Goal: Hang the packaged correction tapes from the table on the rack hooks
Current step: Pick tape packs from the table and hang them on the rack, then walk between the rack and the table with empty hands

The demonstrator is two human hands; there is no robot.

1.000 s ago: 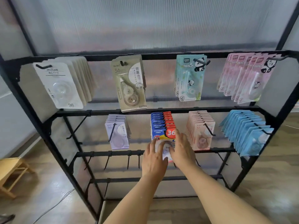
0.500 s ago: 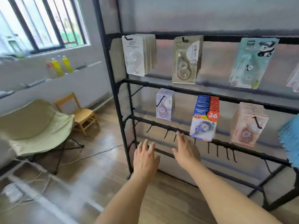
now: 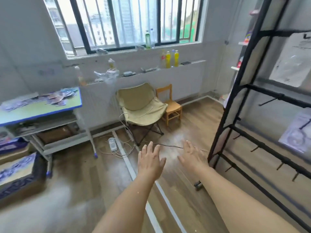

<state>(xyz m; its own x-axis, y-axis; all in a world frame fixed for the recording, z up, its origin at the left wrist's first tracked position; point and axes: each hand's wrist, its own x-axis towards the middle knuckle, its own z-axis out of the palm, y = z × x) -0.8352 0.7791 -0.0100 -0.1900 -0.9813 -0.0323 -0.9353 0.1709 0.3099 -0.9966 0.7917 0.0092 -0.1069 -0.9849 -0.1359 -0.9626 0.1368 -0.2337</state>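
Wooden floor (image 3: 193,118) lies below; left hand (image 3: 149,161) and right hand (image 3: 191,155) hover spread, empty, between far-left green-topped table (image 3: 42,108) and right black metal rack (image 3: 235,98).

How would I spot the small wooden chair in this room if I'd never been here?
Find the barred window on the far wall. Below it, on the wood floor, stands a beige folding chair. The small wooden chair sits right beside it, toward the black rack; it alone has an orange-brown slatted back and rigid legs.
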